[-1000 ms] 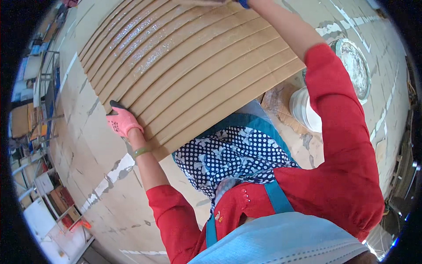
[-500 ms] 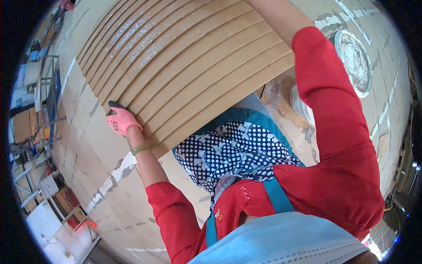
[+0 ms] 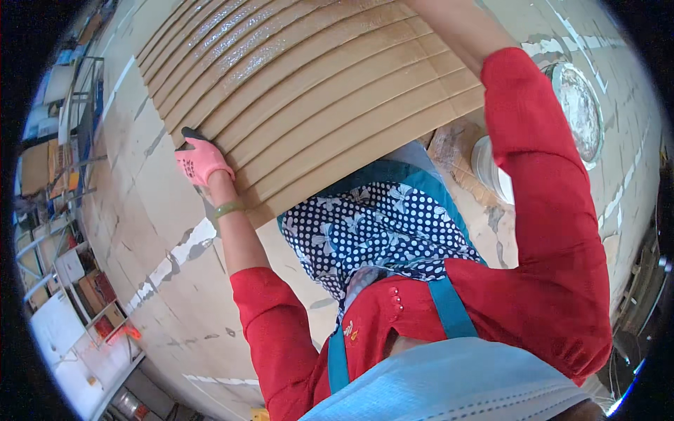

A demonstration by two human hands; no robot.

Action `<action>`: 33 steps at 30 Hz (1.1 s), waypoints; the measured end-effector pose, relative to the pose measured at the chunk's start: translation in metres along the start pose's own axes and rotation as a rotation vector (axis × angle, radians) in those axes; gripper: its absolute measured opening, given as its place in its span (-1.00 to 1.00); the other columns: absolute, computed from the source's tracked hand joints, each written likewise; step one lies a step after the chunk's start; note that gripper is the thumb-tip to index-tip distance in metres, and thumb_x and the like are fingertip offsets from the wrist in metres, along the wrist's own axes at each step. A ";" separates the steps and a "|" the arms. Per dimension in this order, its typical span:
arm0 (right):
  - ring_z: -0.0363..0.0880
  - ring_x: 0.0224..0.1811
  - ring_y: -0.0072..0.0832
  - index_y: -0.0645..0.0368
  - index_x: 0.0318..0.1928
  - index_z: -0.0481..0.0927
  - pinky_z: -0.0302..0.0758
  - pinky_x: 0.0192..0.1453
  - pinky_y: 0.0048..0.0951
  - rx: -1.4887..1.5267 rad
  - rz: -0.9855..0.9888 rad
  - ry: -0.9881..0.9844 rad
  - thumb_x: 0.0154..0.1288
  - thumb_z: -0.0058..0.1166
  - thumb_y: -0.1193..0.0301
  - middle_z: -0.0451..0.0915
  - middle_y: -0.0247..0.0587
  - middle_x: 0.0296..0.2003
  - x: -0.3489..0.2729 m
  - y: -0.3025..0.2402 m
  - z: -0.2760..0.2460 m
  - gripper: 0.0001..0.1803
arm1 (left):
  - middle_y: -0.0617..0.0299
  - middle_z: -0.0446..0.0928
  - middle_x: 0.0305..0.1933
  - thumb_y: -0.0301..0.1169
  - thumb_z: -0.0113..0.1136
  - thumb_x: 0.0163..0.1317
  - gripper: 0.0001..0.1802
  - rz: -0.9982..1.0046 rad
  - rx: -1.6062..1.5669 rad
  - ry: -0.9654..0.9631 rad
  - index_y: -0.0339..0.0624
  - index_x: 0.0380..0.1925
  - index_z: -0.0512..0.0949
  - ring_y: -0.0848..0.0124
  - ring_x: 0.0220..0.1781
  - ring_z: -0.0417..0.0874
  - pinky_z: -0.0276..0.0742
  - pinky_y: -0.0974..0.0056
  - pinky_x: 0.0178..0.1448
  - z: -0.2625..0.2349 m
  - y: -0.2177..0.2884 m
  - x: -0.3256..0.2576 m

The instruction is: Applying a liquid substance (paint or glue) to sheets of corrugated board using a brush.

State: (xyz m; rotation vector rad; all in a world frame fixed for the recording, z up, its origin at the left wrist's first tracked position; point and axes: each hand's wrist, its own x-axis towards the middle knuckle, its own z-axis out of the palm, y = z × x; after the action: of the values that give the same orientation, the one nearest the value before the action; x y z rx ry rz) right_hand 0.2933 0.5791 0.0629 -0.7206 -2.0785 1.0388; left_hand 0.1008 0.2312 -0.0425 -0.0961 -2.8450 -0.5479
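A fanned stack of brown cardboard sheets [image 3: 337, 119] lies in front of me, each sheet overlapping so that only a strip of it shows. Toward the far left the strips carry a shiny, wet-looking coating. My left hand [image 3: 203, 160], in a pink glove with dark fingertips, is closed on the stack's left edge. Its thumb rests on top, while the other fingers are partly hidden. Across the right side of the stack, my bare right forearm [image 3: 467, 28] reaches to the top of the picture, where the hand is out of sight.
On the right, a round tub [image 3: 579, 116] with a whitish, crusted surface stands on the floor. Nearer, a white container [image 3: 491, 168] is partly behind my sleeve, beside crumpled brown material [image 3: 453, 151]. Metal racks [image 3: 77, 140] with boxes line the far left.
The view has turned slightly, so the stack and tub sit farther right in the picture. My left hand stays on the stack's left edge, and my right arm still reaches out over it.
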 end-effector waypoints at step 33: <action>0.51 0.02 -0.40 0.23 0.01 0.53 0.42 0.13 -0.39 -0.720 0.267 0.544 0.07 -0.07 0.73 0.56 -0.19 -0.02 -0.473 0.122 -0.260 -0.56 | -0.11 0.49 0.04 0.03 -0.16 0.28 -0.41 -0.022 -0.037 -0.006 -0.26 0.06 0.38 0.02 0.03 0.56 0.48 0.01 0.02 -0.002 0.003 -0.003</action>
State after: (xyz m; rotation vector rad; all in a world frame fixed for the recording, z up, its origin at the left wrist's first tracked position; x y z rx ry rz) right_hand 0.8017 0.4180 -0.0826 -1.4769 -1.8628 0.1306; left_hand 0.1048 0.2330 -0.0404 -0.0735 -2.8455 -0.6058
